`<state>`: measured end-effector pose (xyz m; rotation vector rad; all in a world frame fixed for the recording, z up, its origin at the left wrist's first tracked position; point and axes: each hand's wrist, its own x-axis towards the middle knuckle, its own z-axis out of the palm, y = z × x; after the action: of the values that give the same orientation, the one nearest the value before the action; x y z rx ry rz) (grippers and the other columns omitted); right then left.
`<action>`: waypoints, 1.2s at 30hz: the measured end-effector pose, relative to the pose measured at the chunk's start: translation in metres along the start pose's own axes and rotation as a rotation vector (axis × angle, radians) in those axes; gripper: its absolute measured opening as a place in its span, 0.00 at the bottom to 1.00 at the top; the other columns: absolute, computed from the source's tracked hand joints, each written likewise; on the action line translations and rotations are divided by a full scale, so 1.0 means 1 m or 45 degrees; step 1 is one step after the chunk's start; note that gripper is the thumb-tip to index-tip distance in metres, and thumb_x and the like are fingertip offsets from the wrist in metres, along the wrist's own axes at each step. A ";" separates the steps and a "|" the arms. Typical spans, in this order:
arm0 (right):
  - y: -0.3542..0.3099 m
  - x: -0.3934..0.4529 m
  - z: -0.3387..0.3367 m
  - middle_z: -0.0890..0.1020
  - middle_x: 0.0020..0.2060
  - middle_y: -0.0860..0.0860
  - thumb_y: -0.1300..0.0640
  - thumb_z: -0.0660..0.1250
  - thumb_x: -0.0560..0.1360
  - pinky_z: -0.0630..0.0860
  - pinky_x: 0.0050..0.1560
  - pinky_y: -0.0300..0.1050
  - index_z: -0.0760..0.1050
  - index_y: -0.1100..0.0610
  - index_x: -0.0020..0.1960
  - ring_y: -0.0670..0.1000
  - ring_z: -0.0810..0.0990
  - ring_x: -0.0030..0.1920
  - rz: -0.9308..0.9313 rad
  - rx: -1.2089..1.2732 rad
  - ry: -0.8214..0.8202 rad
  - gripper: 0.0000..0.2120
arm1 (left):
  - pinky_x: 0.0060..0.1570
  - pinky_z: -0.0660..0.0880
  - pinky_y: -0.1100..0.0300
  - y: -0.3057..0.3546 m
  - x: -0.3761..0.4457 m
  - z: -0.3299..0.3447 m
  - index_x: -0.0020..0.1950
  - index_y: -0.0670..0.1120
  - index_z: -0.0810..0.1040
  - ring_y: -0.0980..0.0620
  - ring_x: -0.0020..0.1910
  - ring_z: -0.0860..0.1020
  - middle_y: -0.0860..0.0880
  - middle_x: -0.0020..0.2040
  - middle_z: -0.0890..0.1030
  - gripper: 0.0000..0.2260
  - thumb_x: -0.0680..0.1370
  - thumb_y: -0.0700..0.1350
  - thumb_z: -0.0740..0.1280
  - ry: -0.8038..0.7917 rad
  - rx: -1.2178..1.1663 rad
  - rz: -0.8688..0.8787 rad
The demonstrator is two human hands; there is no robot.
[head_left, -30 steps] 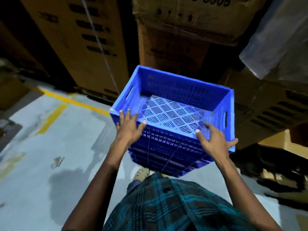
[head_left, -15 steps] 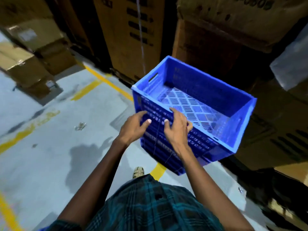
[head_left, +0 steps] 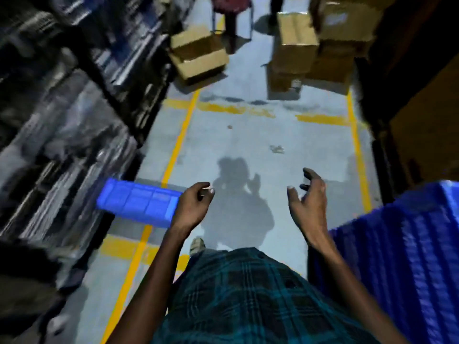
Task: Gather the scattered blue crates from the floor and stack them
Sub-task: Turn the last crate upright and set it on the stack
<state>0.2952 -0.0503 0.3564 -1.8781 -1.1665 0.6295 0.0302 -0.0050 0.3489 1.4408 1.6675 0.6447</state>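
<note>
Hands hang empty in front of the person's body: the left hand (head_left: 196, 204) is loosely curled around nothing, and the right hand (head_left: 306, 194) has its fingers spread and half bent, also holding nothing. Below them shows a dark green plaid garment (head_left: 248, 299) and one shoe (head_left: 197, 244) on the floor.

Just beside the right forearm, at the right edge of the view, stands a stack of ribbed blue plastic crates (head_left: 402, 256); how many it holds cannot be told. On the other side, partly hidden behind the left hand, a single blue plastic crate (head_left: 139, 203) lies on the grey concrete floor (head_left: 248, 130), close to the dark blurred shelving (head_left: 62, 120) along the left edge and across a yellow painted floor line (head_left: 182, 135).

Judging from this, stacking is under way but unfinished: at least that one crate is left to fetch, and it looks like the next target.

Further along the aisle stand brown cardboard boxes (head_left: 295, 45), and a dark red round stool (head_left: 231, 6) sits near the far end. Lighting is dim and the edges are smeared.
</note>
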 end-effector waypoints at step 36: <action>0.022 0.137 0.699 0.83 0.57 0.59 0.59 0.66 0.76 0.73 0.60 0.46 0.76 0.60 0.64 0.60 0.80 0.60 0.139 -0.801 -1.437 0.17 | 0.60 0.72 0.57 -0.427 0.305 -0.149 0.67 0.40 0.76 0.43 0.63 0.78 0.40 0.62 0.80 0.17 0.81 0.47 0.65 0.072 -0.118 -0.870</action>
<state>-0.1578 0.3319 -0.0388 -2.1089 -2.1546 1.6556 -0.3311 0.2184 0.0060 0.7098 1.9876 0.3654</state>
